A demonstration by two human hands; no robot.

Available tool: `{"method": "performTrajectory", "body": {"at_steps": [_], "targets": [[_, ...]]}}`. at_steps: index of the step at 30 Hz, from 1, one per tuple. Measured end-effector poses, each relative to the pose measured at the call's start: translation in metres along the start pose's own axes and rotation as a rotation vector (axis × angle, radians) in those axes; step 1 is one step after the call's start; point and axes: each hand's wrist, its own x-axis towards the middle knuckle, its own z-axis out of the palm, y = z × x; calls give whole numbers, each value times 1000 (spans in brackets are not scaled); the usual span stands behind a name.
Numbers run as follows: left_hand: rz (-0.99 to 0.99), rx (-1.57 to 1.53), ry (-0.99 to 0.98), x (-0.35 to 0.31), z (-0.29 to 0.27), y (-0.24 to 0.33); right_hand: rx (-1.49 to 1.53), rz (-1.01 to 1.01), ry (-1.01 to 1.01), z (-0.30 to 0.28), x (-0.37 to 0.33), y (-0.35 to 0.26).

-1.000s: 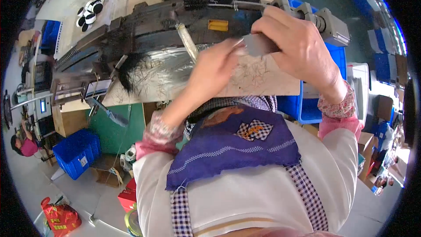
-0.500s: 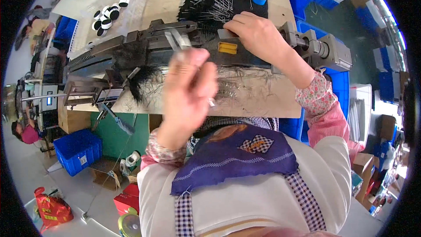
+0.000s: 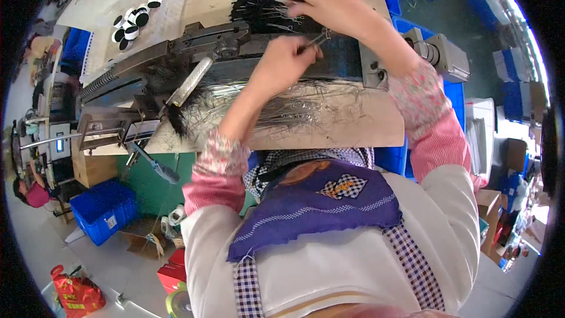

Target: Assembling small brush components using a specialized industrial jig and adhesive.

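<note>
My left hand point(image 3: 285, 65) is over the middle of a dark metal machine bed point(image 3: 344, 62). Its fingers are closed in a pinch next to a small slim metal part point(image 3: 321, 37); whether they grip that part I cannot make out. Farther back, my right hand point(image 3: 322, 3) hovers over a heap of small black brushes point(image 3: 259, 3) with looped wire stems. Its fingertips come together among the stems, slightly blurred, and what they hold is too small to name. A flat silver bar point(image 3: 191, 81) slants up from the machine's left side.
Loose wire pieces point(image 3: 288, 112) litter the wooden tabletop point(image 3: 353, 132) in front of the machine. A clear tray point(image 3: 165, 23) holds several black-and-white round pieces point(image 3: 138, 17). A motor unit point(image 3: 444, 56) sits at the right end. Blue crates point(image 3: 103, 209) stand below.
My left hand has moved right and away from me, onto the machine. My right hand has shifted back and left, from the machine to the brush heap. The yellow block is now out of sight.
</note>
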Motion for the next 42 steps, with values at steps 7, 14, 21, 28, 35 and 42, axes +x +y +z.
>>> {"method": "performTrajectory", "body": {"at_steps": [7,14,21,28,35,42], "targets": [[356,744,330,-5,-20,-12,115,-152,-27,-1,-28,-16],[655,847,934,-55,-47,-18,279,-151,141,26,3,-34],[94,-2248,93,-84,-32,-50,378,-41,74,47,15,-27],[-144,-232,637,-76,27,-76,287,-12,24,44,18,-40],[-459,-481,519,-129,-19,-85,59,-88,156,24,-21,-86],[-518,-776,948,-165,-78,-129,-204,442,-82,92,-61,-32]]}}
